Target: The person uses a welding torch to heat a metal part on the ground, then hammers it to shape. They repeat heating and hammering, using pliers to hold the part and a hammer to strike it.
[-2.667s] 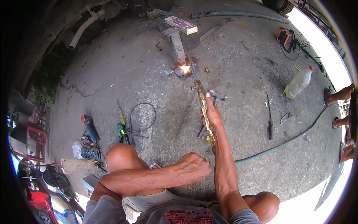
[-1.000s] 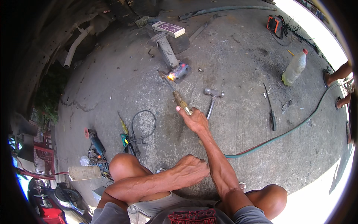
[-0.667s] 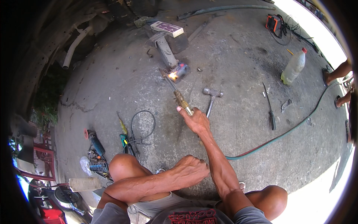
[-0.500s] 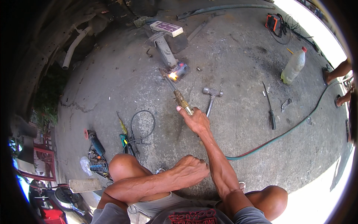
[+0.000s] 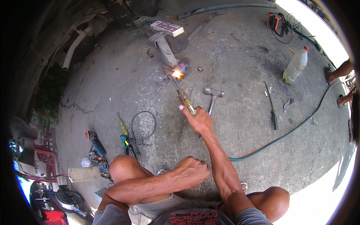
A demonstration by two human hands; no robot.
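Head view: the right grip (image 5: 198,120) is wrapped firmly around the brass body of a torch (image 5: 183,98), thumb laid along its top; the fingers underneath are mostly hidden. The left grip (image 5: 192,171) is curled into a fist beside the right forearm; whether anything is inside it cannot be seen. A light wrist on the torch should serve best here, with the left arm well away from the heat.

At the torch's far end, a bright flame (image 5: 177,74) plays on a rounded metal part (image 5: 185,68), which lies on the concrete floor (image 5: 232,63) at the near end of a grey metal bar (image 5: 166,51). Good heating would likely call for a steady gap between tip and metal, with slow, even sweeps rather than one fixed spot; the glare hides the exact contact.

Beyond the bar's near end, a printed carton (image 5: 167,29) sits at its far end, so the flame is best angled away from it. A hammer (image 5: 214,92) lies just right of the torch, within easy reach. Farther right, a hose (image 5: 251,153) curves over the floor, and a plastic bottle (image 5: 296,66) stands well apart from the flame.
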